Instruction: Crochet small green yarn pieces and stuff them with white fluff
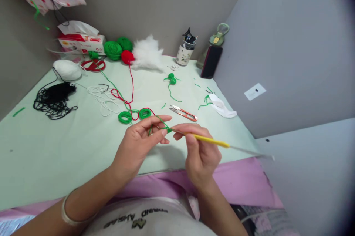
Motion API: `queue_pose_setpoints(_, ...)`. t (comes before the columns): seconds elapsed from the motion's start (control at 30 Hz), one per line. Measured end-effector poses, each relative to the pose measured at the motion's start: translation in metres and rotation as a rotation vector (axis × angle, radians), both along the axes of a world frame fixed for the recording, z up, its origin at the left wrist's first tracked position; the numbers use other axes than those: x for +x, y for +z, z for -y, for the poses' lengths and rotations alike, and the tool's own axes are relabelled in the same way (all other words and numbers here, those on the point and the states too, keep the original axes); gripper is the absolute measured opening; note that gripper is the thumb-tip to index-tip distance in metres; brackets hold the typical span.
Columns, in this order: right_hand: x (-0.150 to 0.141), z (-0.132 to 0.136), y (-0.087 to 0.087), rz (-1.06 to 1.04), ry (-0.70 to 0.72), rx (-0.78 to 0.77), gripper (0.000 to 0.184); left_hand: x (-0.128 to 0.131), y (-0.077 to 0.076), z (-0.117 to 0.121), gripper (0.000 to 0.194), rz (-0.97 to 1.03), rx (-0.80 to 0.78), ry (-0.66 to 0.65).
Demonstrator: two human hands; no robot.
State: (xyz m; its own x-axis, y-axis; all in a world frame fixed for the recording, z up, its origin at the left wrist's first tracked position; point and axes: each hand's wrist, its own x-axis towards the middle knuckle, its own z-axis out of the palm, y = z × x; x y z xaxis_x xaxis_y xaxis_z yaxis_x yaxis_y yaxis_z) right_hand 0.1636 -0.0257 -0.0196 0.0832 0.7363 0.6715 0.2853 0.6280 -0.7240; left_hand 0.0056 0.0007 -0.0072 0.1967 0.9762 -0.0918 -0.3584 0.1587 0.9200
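Between thumb and fingers, my left hand (142, 136) pinches a small piece of green crochet (168, 130), with green yarn running over its index finger. My right hand (201, 151) grips a crochet hook (212, 140) by its yellow handle; the metal tip meets the green piece. The hook's other metal end points out to the right. Just beyond my left hand lie two green crocheted rings (125, 117), with red yarn (135, 117) looping between them. Orange-handled thread snips (183, 113) rest on the table past my right hand.
Behind stand a tissue pack (81, 41), green yarn balls (113, 50), a red ball (127, 57), white stuffing (147, 54), a pen cup (185, 53), a bottle and a phone (211, 62). Black yarn (55, 97) and red scissors (94, 66) lie left, white fabric (222, 105) right.
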Motion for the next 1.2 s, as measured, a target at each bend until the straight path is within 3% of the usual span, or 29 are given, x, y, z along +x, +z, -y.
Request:
queue_pose_setpoints(0.1, -0.001, 0.001, 0.001, 0.232, -0.057, 0.194, 0.026, 0.003, -0.003, 0.002, 0.029, -0.071, 0.077, 0.087)
queue_pose_setpoints(0.23, -0.002, -0.001, -0.005, 0.334, -0.118, 0.232, 0.027, 0.005, 0.0, 0.006, 0.036, -0.12, 0.091, 0.136)
queue_pose_setpoints(0.3, -0.002, -0.002, -0.01, 0.434, -0.181, 0.292, 0.028, 0.004, 0.003, 0.007, 0.043, -0.094, 0.049, 0.097)
queue_pose_setpoints(0.4, -0.001, -0.001, -0.015, 0.494, -0.232, 0.34, 0.033, 0.001, 0.007, 0.004, 0.053, 0.057, -0.123, -0.065)
queue_pose_setpoints(0.5, 0.0, -0.002, -0.011, 0.192, -0.134, 0.158, 0.032, -0.004, 0.011, -0.002, 0.046, 0.195, -0.276, -0.177)
queue_pose_setpoints(0.6, -0.001, -0.006, -0.003, -0.272, 0.012, -0.11, 0.023, -0.007, 0.013, -0.008, 0.04, 0.22, -0.261, -0.169)
queue_pose_setpoints(0.67, -0.002, -0.009, 0.0, -0.439, 0.126, -0.23, 0.021, -0.006, 0.014, -0.008, 0.035, 0.197, -0.215, -0.177)
queue_pose_setpoints(0.8, -0.007, -0.012, -0.003, -0.426, 0.162, -0.26, 0.017, -0.002, 0.013, -0.004, 0.027, 0.152, -0.144, -0.168)
queue_pose_setpoints(0.93, -0.006, -0.009, -0.004, -0.315, 0.096, -0.193, 0.016, -0.002, 0.012, -0.002, 0.049, 0.135, -0.187, -0.142)
queue_pose_setpoints(1.03, 0.0, -0.01, -0.002, -0.363, 0.116, -0.214, 0.016, -0.005, 0.011, -0.005, 0.057, 0.167, -0.26, -0.215)
queue_pose_setpoints(1.2, 0.013, -0.018, 0.001, -0.531, 0.203, -0.33, 0.022, -0.01, 0.01, -0.007, 0.041, 0.258, -0.298, -0.381)
